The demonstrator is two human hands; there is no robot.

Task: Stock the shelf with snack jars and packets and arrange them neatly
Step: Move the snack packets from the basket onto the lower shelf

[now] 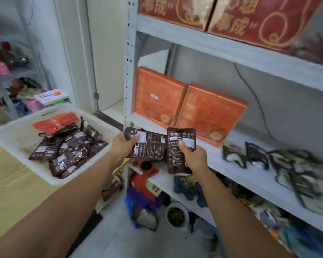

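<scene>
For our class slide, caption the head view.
Left hand grips the left packet, right hand the right packet, at the shelf beside a white basket.

Both bare forearms reach forward, side by side. The left hand (123, 145) curls round a dark packet (150, 148), thumb on top. The right hand (194, 158) pinches a second dark packet (175, 157), thumb pressed to its face.

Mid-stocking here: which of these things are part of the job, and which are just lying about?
Job: left hand gripping sideways brown packet; right hand gripping upright brown packet; white basket with spare brown packets; middle shelf; strewn dark packets.
Lying about: orange boxes; red boxes above; bowl below; left rack.
</scene>
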